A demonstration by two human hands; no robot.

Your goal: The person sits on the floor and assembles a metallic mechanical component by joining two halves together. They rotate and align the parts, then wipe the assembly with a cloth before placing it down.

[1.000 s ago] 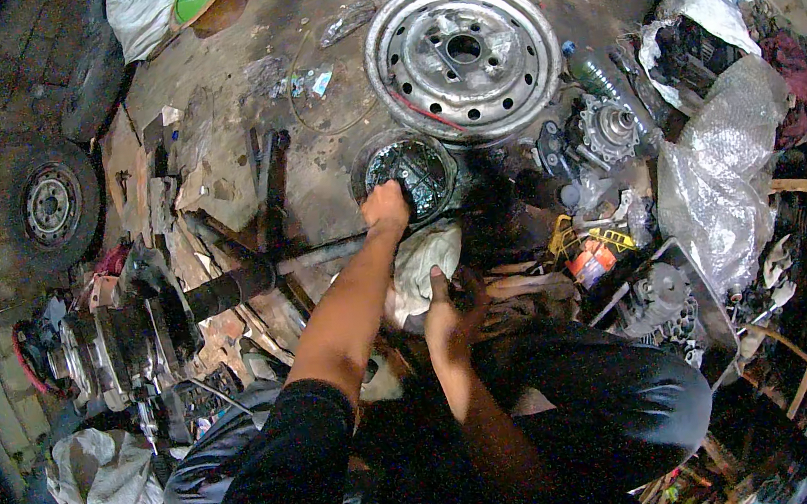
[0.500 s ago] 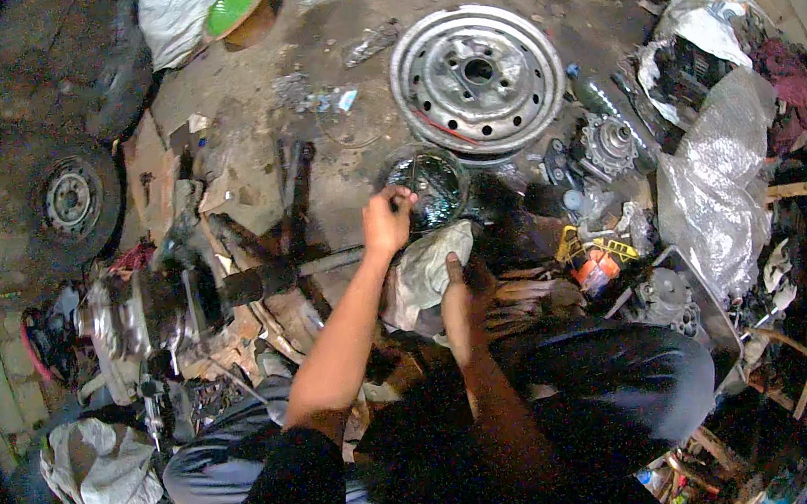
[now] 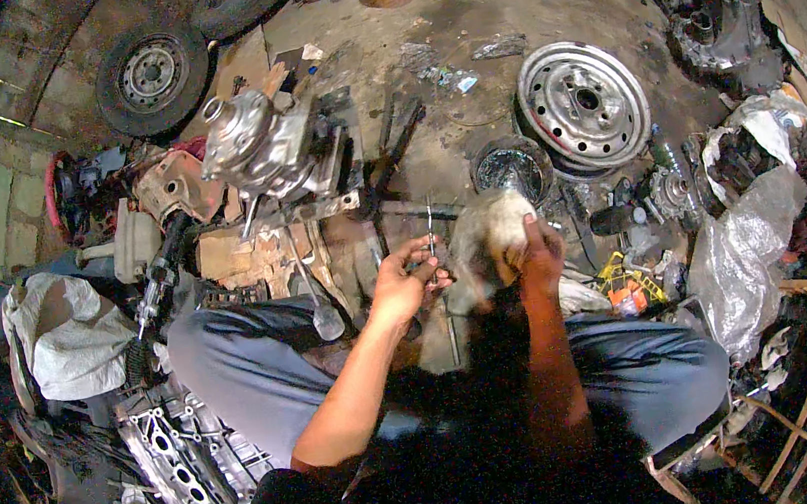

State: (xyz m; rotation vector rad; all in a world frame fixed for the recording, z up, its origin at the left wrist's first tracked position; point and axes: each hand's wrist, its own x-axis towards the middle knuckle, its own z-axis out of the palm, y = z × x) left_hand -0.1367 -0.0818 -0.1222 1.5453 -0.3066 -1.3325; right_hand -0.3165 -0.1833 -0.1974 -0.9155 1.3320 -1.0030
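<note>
My left hand (image 3: 406, 285) is closed, its fingers pinching a thin metal rod (image 3: 430, 220) that stands nearly upright. The rod pokes out above the fingertips, and a further thin length shows below them. My right hand (image 3: 538, 258) grips a pale, soiled rag (image 3: 494, 233), partly smeared by motion. Just beyond the rag is a round, dark tub (image 3: 479, 164) with shiny wet contents. The two hands are apart, in front of my lap.
A silver wheel rim (image 3: 548, 113) lies beyond the tub. A large metal gear housing (image 3: 260, 149) stands at left, with a cylinder head (image 3: 181, 471) near my left knee. A plastic sheet (image 3: 746, 250) and a yellow-and-orange item (image 3: 626, 287) lie at right.
My left hand has moved away from the tub and now shows the thin rod upright. My right hand has lifted the rag and moved right. The whole view has shifted.
</note>
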